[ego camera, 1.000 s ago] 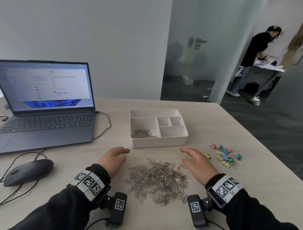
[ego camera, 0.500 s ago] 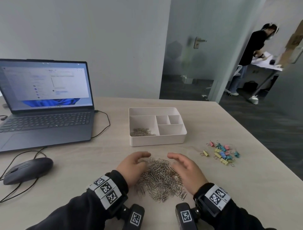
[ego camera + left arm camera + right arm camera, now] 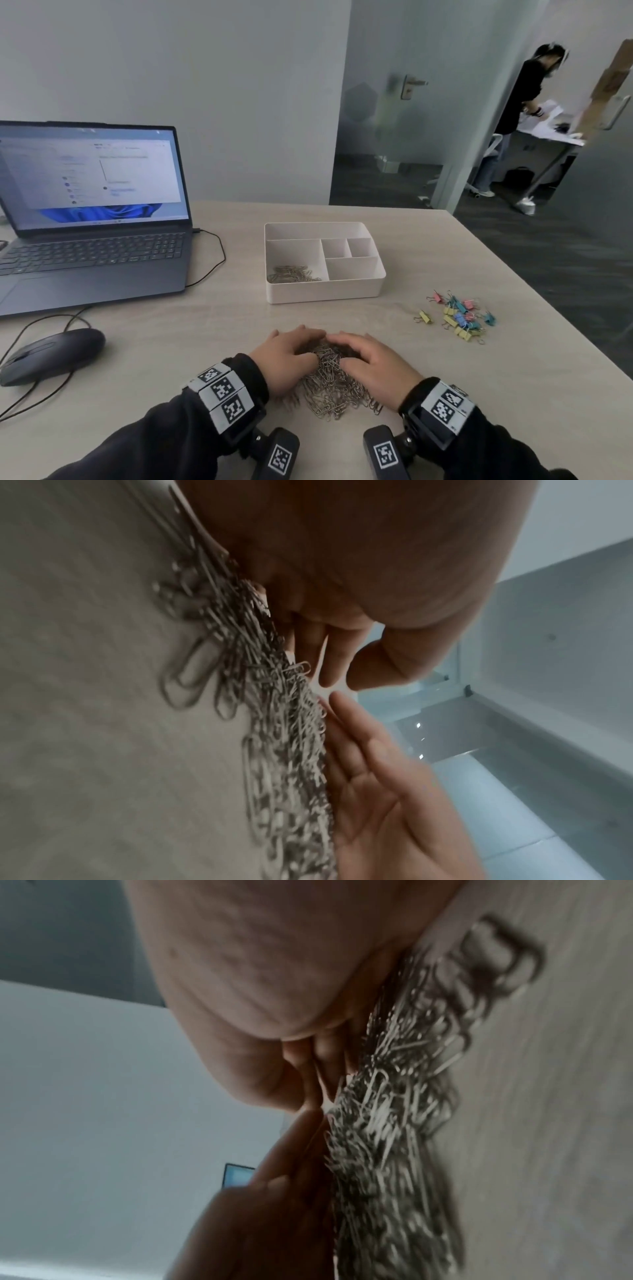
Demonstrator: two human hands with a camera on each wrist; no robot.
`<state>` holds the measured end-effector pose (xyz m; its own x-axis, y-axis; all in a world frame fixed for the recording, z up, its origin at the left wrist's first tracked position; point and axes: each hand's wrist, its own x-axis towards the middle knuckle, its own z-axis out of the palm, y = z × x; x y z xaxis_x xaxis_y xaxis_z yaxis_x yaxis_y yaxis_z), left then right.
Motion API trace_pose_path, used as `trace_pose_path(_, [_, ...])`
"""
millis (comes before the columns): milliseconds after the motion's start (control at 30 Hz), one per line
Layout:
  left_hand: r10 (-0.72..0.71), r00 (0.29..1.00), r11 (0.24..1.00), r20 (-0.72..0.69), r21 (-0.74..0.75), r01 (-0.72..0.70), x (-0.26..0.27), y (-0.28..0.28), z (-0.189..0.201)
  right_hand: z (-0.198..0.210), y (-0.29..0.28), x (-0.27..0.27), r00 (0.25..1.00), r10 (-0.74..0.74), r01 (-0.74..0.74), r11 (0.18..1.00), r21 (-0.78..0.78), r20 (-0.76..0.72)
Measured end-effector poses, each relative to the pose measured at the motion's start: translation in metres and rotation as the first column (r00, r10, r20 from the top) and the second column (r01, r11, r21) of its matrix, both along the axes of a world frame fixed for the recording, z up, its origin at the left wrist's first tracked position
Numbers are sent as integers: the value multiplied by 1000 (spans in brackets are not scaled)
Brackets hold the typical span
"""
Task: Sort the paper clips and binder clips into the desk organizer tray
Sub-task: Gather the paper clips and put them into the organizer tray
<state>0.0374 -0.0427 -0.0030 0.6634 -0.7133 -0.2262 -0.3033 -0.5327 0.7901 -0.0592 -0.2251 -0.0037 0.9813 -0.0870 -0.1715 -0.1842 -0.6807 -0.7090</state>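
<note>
Both your hands are down on the table [image 3: 171, 329], cupped around the heap of paper clips [image 3: 330, 387]. Your left hand [image 3: 286, 359] curls in from one side, fingers bent over the heap's far edge; your right hand [image 3: 371, 363] mirrors it, fingertips nearly meeting the left's. From the left wrist view, your left hand [image 3: 359, 561] presses against the clips [image 3: 284, 737] with its fingers bent, and the right hand [image 3: 387, 791] lies flatter, fingers fairly straight along the heap. The right wrist view is blurred, but the heap [image 3: 387, 1150] sits squeezed between both palms. The grip is a two-handed scoop: neither hand is closed tight, both hold the clips between them.

The clips are thin silver wire, tangled, some spilling out toward you past your wrists. Right of the heap, well apart, lies a small scatter of binder clips [image 3: 457, 317] in pink, yellow, blue and teal. Beyond the heap stands the white organizer tray [image 3: 325, 294], with a few paper clips already in its large left compartment [image 3: 294, 274]. Left of the heap sits a dark mouse [image 3: 51, 354], and farther back an open laptop [image 3: 92, 219]. Nothing stands between heap and tray.
</note>
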Motion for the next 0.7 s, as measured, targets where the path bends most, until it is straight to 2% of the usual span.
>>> trace_pose_path(67, [117,983,963,-140,-224,-147,-2,9,-1,2,-4,-8,995,-71,64,992,105,68])
trace_pose_path(133, [252,941,876,-226,-361,-321,1,21,-5,2,-9,-15,980,-150,128,979,160,129])
trace_pose_path(200, [358,906,815,-224,-398,-421,5,33,-9,0,-18,-19,973,-180,161,978,133,147])
trace_pose_path(233, [386,905,820,-181,-381,-426,8,38,-11,1,-21,-21,977,-175,163,982,99,123])
trace_pose_path(300, [356,933,894,-51,-272,-357,14,46,-8,2,-27,-22,988,-136,137,991,-2,66])
trace_pose_path(367, [220,970,975,104,-47,-216,18,48,-2,6,-32,-20,995,-95,94,988,-119,-7])
trace_pose_path(400, [140,977,984,161,85,-155,19,46,2,8,-33,-18,996,-82,73,982,-176,-43])
trace_pose_path(500, [-33,963,931,268,359,-68,18,36,5,11,-30,-11,993,-33,-3,955,-297,-115])
trace_pose_path(700, [-190,939,861,285,507,20,9,17,7,16,-11,0,980,74,-149,890,-431,-184])
